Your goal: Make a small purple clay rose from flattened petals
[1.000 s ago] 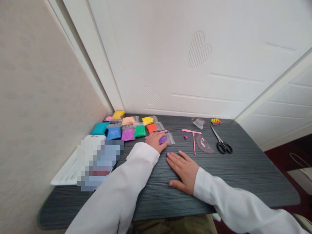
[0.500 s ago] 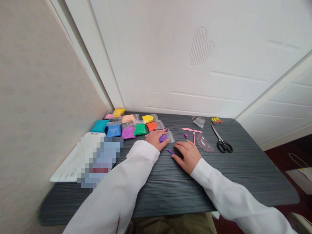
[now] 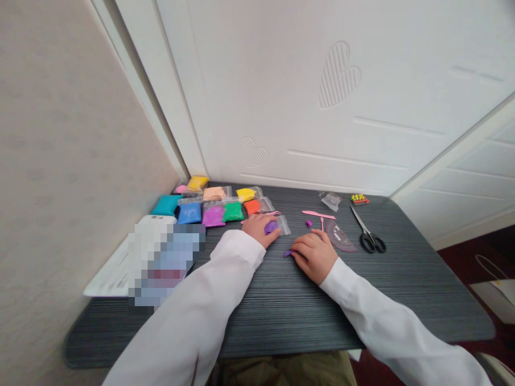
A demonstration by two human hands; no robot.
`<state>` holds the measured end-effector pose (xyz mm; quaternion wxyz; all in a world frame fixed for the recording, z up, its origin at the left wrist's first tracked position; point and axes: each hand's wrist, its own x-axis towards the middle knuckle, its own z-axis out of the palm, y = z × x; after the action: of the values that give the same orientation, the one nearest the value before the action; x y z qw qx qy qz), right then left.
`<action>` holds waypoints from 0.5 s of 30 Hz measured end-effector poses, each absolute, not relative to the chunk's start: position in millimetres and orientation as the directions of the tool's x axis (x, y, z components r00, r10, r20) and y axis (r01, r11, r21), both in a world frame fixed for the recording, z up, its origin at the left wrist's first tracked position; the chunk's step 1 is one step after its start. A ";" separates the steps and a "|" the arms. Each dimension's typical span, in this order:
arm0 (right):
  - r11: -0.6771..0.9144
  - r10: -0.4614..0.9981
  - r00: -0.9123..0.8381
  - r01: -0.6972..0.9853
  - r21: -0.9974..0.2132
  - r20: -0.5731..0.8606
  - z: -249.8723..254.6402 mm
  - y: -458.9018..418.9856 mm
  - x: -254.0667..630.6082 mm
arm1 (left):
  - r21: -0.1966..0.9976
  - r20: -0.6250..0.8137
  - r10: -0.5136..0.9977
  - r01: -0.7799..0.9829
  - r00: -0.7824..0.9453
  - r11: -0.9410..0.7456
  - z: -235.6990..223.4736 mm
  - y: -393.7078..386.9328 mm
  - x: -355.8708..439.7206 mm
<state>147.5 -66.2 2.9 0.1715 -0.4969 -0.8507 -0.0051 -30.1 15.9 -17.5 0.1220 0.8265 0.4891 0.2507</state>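
Here the right hand [image 3: 316, 253] lies knuckles-up on the dark striped table [image 3: 402, 289], fingers curled in, tips pinching a small purple clay strip [image 3: 288, 253] that pokes out on its left side and rests on the tabletop. Just left of it the left hand [image 3: 259, 228] lies on the table w/ fingers loosely bent over a lump of purple clay [image 3: 271, 227] in a clear zip bag [image 3: 283, 224]; whether it's actually gripping or only resting on it I can't tell. Both arms are in white sleeves. Just beyond the right hand: a tiny purple bit [image 3: 308, 223], two pink plastic modelling tools [image 3: 318, 215], one lying crosswise & one partly hidden by the fingers, a translucent protractor [image 3: 341, 237] near the knuckles, then black scissors [image 3: 368, 236] farther right. At the back edge sit an empty clear bag [image 3: 332, 200] & a small red-yellow piece [image 3: 358, 199]. Behind the left hand is a cluster of clay bags: orange [image 3: 252, 206], green [image 3: 233, 211], purple [image 3: 213, 216], blue [image 3: 189, 213], teal [image 3: 166, 205], peach [image 3: 214, 193], two yellow [image 3: 246, 193]. A white sheet [image 3: 116, 271] lies at the table's left edge.
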 end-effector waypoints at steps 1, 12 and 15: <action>0.514 0.840 -0.459 0.843 -0.156 0.290 2.5 -66.6 148.6 | 0.447 0.296 0.869 0.747 0.396 -0.493 -17.4 15.6 -30.1; 0.099 0.961 -0.081 0.994 -0.054 0.263 12.3 -21.0 211.2 | 0.455 0.315 0.868 0.741 0.384 -0.494 -18.0 15.1 -29.4; 0.062 0.975 -0.060 0.998 0.001 0.214 15.9 1.2 223.7 | 0.457 0.315 0.868 0.740 0.384 -0.494 -17.2 14.8 -28.9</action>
<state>223.7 1.2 15.9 0.0780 -0.6809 -0.7244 -0.0740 -28.9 14.8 -17.2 0.1216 0.8230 0.4883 0.2634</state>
